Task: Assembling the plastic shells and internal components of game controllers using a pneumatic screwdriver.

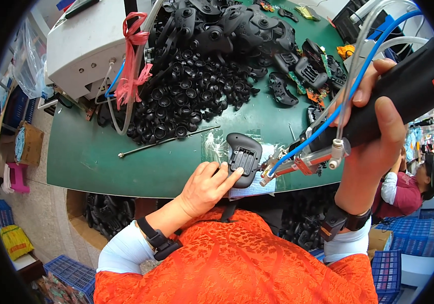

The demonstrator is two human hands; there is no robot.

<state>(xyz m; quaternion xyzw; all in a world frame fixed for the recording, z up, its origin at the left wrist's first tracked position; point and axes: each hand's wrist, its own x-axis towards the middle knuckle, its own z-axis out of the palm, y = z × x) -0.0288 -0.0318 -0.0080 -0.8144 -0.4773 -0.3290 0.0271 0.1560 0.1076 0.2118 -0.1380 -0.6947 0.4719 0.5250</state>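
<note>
Here, whether the black tool (pixel 413 85) touches the controller (pixel 246 154) is unclear.

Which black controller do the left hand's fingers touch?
The controller near the front edge of the green table, battery slot facing up, under the left hand's fingers; the other controllers on the table lie farther back.

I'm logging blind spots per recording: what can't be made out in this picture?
All in the head view:
Controller: its underside, facing the table; part of its upper side, covered by the left hand.
Driver: rear end, lost at the dark fisheye rim; contact with the controller, too small to tell.
Right hand: palm, hidden by the driver.
Box: partly hidden by the table's edge.
</note>
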